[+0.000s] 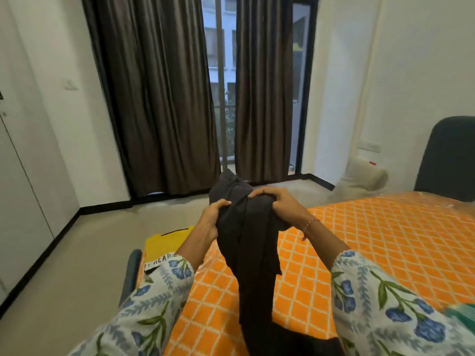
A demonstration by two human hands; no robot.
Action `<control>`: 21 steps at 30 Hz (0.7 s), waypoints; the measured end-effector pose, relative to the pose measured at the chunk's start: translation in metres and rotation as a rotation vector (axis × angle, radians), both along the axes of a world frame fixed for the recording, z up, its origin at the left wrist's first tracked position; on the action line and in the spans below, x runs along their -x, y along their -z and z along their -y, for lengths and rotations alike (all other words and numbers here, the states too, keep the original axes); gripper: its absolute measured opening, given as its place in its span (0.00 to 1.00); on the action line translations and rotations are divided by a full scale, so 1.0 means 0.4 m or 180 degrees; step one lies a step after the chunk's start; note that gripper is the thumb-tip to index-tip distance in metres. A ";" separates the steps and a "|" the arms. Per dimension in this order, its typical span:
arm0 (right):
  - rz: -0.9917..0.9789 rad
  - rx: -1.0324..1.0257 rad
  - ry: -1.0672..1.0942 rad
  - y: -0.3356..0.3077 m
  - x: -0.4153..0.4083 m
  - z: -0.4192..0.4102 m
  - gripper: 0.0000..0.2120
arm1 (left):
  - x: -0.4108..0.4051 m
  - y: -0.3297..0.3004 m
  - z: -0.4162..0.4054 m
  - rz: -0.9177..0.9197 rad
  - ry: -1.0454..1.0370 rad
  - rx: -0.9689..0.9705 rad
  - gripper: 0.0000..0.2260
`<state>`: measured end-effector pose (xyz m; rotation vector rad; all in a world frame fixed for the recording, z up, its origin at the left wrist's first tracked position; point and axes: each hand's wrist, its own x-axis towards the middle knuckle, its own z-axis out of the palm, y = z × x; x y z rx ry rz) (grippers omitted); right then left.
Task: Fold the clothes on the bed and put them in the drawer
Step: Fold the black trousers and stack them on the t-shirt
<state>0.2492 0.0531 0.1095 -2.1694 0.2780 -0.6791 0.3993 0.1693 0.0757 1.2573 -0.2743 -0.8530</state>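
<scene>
At the far left a white wardrobe door (23,201) is standing along the wall, and beside it dark curtains (164,98) are hanging on either side of a glass door. Lower down, a yellow garment (164,244) with black lettering is lying at the left edge of the bed, just beside a dark chair arm (132,273). The left hand (212,217) is gripping the left side of a black garment (246,242), fingers curled into the bunched cloth. The garment is being held up in the air above the bed (385,240), its top gathered between both hands and its long length hanging down toward the orange, white-latticed sheet, where its lower end is pooling near the bottom edge. The right hand (280,204) is clutching the right side of the bunched top, a thread bracelet (309,226) showing at the wrist. Both floral sleeves (372,299) are reaching in from below. At the far right a dark chair back (447,160) is standing behind the bed.
</scene>
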 end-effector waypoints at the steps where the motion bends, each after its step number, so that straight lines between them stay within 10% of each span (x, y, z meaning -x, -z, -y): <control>1: -0.0034 0.0193 0.0317 0.006 -0.008 0.009 0.24 | -0.009 -0.001 0.002 0.0028 -0.0111 0.0055 0.07; 4: -0.0373 -0.0228 0.1162 0.024 -0.012 0.044 0.26 | -0.008 -0.024 -0.015 -0.0055 -0.0196 0.0395 0.08; 8: -0.1286 -0.2312 0.0620 0.038 0.003 0.061 0.09 | -0.004 -0.048 -0.037 -0.0025 -0.0026 0.0757 0.07; 12: 0.0140 -0.3916 0.0133 0.057 -0.007 0.052 0.15 | -0.017 -0.060 -0.072 -0.0068 0.0262 0.0899 0.19; 15: 0.1167 -0.4317 -0.0272 0.012 -0.020 0.009 0.24 | -0.022 -0.057 -0.089 0.0079 0.0422 0.0765 0.07; 21: 0.2687 -0.3464 -0.0512 -0.141 0.026 -0.044 0.22 | -0.050 -0.036 -0.092 0.0849 0.0076 0.0295 0.12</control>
